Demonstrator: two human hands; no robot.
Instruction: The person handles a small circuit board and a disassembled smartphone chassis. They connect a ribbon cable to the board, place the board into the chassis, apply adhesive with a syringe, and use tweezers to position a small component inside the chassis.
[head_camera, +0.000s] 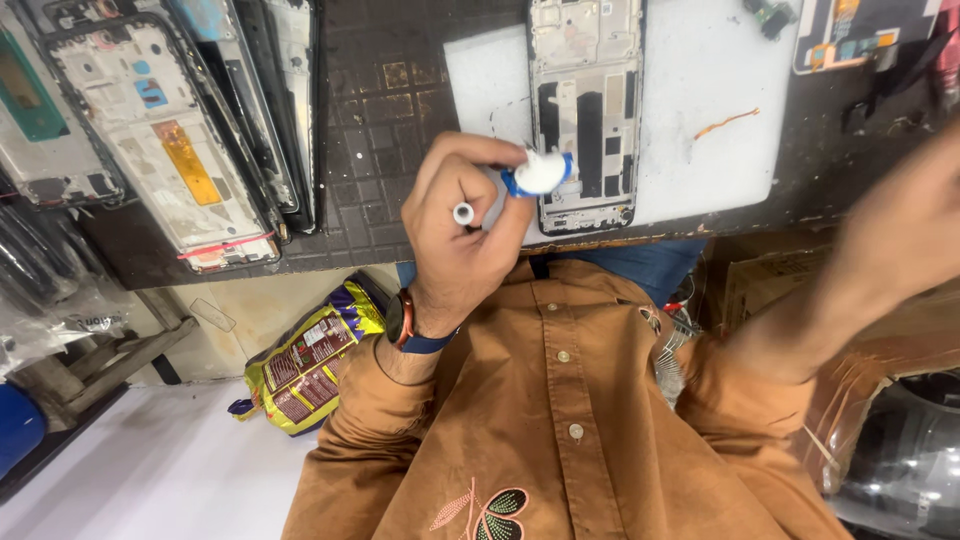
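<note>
Dark gridded worktop (380, 150) bears a white pad (700, 110) and phone frames (165, 140)

My left hand (462, 225) pinches a white tube (540, 172) with a blue collar. At twelve o'clock, a silver and black phone frame (586, 110) lies on a white mat (700, 120). The desk (385, 120) is dark with a square grid. My shirt (560, 420) is rust brown with cream buttons; my watch strap (415, 335) is blue.

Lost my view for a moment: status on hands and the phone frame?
Left hand grips white-and-blue tube, tip over phone frame on white mat. Right hand raised, blurred, grip unclear. Nothing blocking frame.
</note>
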